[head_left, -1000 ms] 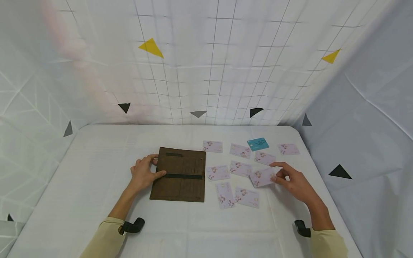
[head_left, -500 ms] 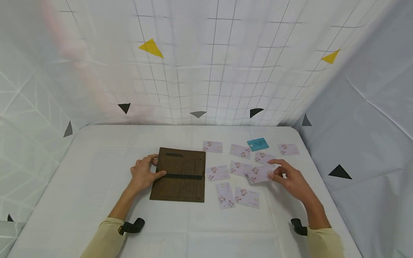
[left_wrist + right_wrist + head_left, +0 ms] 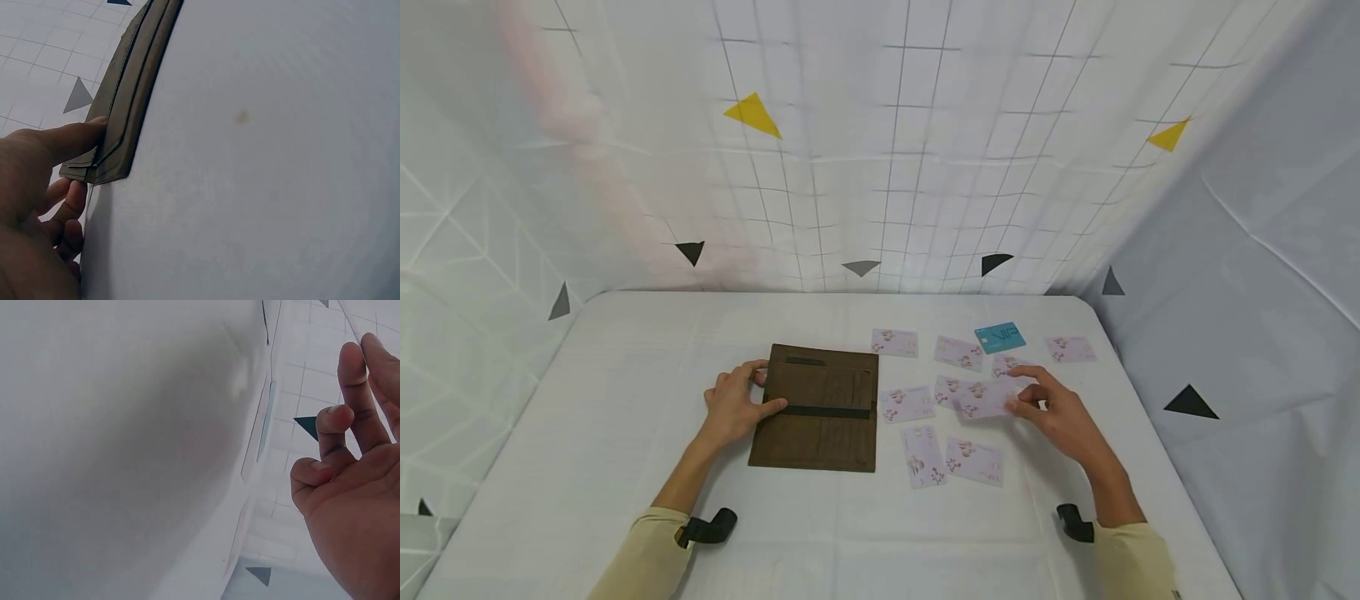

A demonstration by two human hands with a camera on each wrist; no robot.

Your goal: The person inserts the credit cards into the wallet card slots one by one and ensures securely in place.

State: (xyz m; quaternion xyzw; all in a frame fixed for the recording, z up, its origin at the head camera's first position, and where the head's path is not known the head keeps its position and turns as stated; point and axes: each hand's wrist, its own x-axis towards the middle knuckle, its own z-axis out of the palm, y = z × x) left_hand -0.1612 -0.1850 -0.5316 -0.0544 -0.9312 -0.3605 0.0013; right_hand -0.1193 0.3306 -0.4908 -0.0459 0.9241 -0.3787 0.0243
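Right hand pinches 1 card, patterned only in head view.

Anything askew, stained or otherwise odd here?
Two small things: a faint brownish spot, possibly a stain, on the white tabletop in the left-wrist view; and one pink card right of the wallet with its short edge toward the person, unlike the other pink cards.
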